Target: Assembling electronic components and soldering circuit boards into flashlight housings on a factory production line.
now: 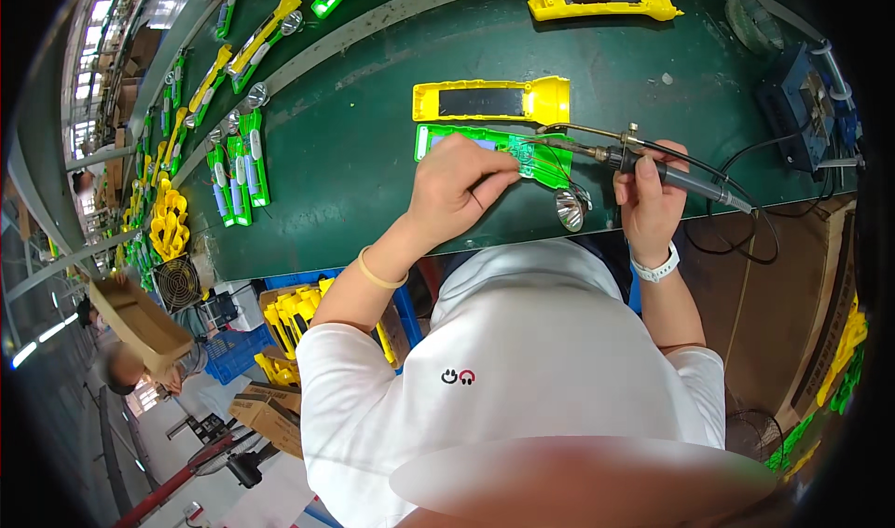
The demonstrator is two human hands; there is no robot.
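Note:
A green flashlight half-shell (pixel 436 137) lies on the bench with a circuit board (pixel 527 158) and thin wires in it. My left hand (pixel 457 185) is over the shell, thumb and finger pinched on what looks like a thin wire by the board. In my right hand (pixel 650 197) is a soldering iron (pixel 688 181), its tip pointing left to the board. A thin metal tube runs along the iron. Below the shell's right end sits a round silver reflector (pixel 569 210), wires leading to it. Just beyond the shell lies a yellow half-shell (pixel 545 101) with a black panel.
Several green flashlight halves (pixel 244 169) with reflectors lie at the left. More yellow shells (pixel 606 1) are at the far edge. A blue soldering stand (pixel 792 109) and a solder spool (pixel 753 23) stand at the right. Black cables loop by the right edge. A person holds a cardboard box (pixel 140 323) at left.

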